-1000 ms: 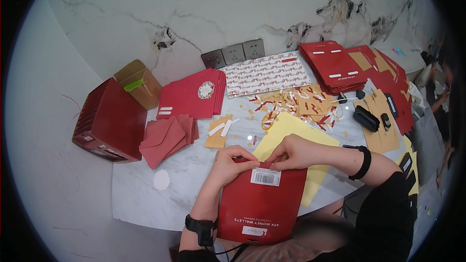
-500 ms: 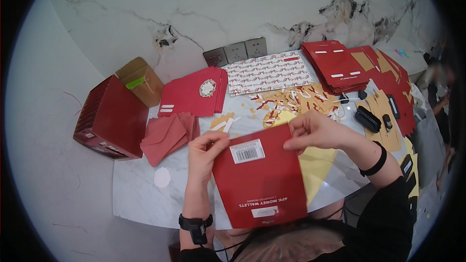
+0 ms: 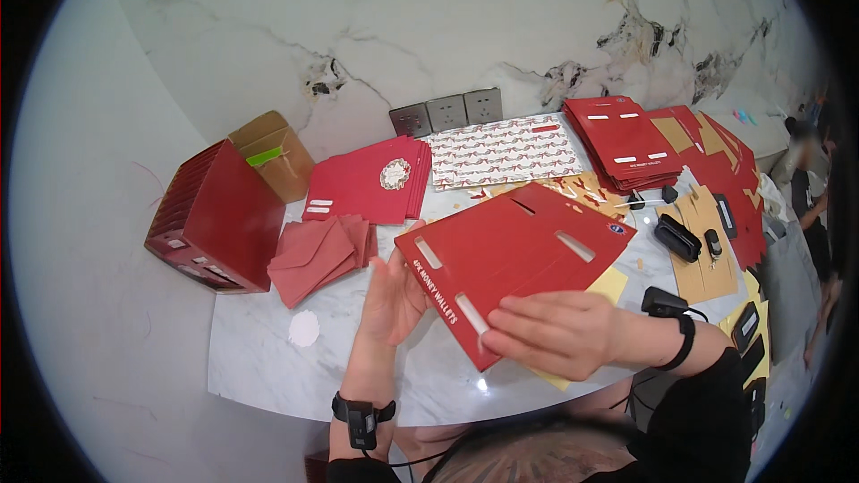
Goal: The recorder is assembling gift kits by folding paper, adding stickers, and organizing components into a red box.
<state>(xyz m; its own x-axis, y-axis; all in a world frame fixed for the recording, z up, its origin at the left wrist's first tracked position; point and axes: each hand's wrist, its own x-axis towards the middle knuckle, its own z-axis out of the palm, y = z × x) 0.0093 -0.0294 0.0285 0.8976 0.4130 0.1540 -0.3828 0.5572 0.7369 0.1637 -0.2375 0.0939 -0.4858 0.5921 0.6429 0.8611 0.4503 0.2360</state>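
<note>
Nearest me on the feed, the hands wear black bands at the wrists, a dark sensor [image 3: 362, 425] on the left one and a black module [image 3: 664, 303] lying just above the right forearm. I have the red packet [image 3: 528, 259] between the hands, held tilted above the front of the tabletop [image 3: 268, 358]. The right hand [image 3: 559, 335] is closed over its near edge, fingers flat on the printed face beside a pale slot [image 3: 472, 313]. The left hand [image 3: 394, 300] stands apart from it, palm turned inward at the packet's left edge; its fingertips go behind the packet, so I can't tell how firmly they close.

Under the packet I see part of a yellow sheet [image 3: 608, 286]. To the left a white disc [image 3: 304, 327] lies by itself, and beyond it red envelopes [image 3: 318, 255] overlap beside a red box [image 3: 219, 215]. On the right, a black case [image 3: 677, 239] and a key fob [image 3: 713, 243] rest on brown card [image 3: 698, 279].

Farther off, scraps [image 3: 586, 183] lie behind the packet. Past them I get red folders [image 3: 362, 181] with a round cutout, a brown carton [image 3: 288, 161], a patterned sheet [image 3: 501, 150] and a red stack [image 3: 622, 136]. Grey sockets [image 3: 447, 112] sit against the marbled wall [image 3: 358, 18].
</note>
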